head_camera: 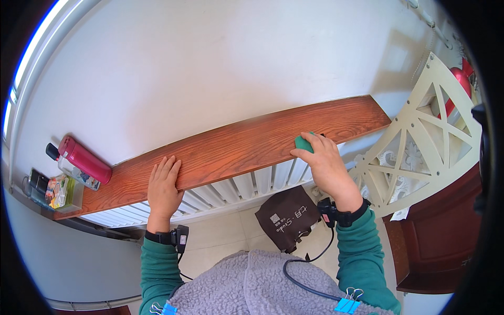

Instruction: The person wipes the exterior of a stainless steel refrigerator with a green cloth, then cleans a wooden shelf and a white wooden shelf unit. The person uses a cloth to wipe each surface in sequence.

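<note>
A long reddish-brown wooden shelf (236, 143) runs along the wall above a white radiator. My left hand (164, 187) lies flat on its front part, left of the middle, fingers extended and holding nothing. Farther right, my right hand (323, 161) grips a green sponge or pad (303, 144) against the shelf surface; the fingers hide part of it. A small black thing shows just behind the right fingers, too covered to name. Both wrists wear black straps with small devices and cables.
Left end of the shelf: a pink bottle (88, 161), a clear bottle with black cap (65, 167) and a clear box of packets (65, 193). Right: a cream lattice panel (413, 165). Below: the white radiator (224, 192) and a dark brown bag (289, 216) on the tiled floor.
</note>
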The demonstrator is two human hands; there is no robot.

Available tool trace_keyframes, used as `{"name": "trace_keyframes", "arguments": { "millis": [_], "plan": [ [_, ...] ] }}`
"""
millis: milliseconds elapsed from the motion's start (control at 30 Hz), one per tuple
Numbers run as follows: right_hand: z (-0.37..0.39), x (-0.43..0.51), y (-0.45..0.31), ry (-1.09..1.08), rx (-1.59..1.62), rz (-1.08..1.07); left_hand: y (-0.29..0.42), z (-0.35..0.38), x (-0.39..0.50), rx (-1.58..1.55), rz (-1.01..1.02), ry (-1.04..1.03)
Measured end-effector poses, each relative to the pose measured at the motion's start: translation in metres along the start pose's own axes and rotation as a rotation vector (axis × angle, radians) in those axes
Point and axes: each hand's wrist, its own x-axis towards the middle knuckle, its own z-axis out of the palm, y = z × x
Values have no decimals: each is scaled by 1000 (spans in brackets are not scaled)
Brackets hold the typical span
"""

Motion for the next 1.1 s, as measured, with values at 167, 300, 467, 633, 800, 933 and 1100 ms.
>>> {"name": "trace_keyframes", "arguments": {
  "millis": [167,300,467,633,800,933,1100],
  "plan": [
    [-3,-2,6,-22,103,56,0,1,0,0,-5,-5],
    [-2,-2,1,17,81,16,-1,1,0,8,2,1],
    [5,8,-17,20,133,-80,-1,1,0,7,1,1],
    [15,20,-37,11,109,-91,-1,0,0,0,3,11],
    [15,22,-39,-10,65,-81,-1,0,0,-12,-5,-6],
    [13,22,-37,-24,94,-90,0,0,1,-13,-4,-14],
    [16,22,-38,-13,63,-104,-1,1,1,-11,-4,-13]
  ]
}}
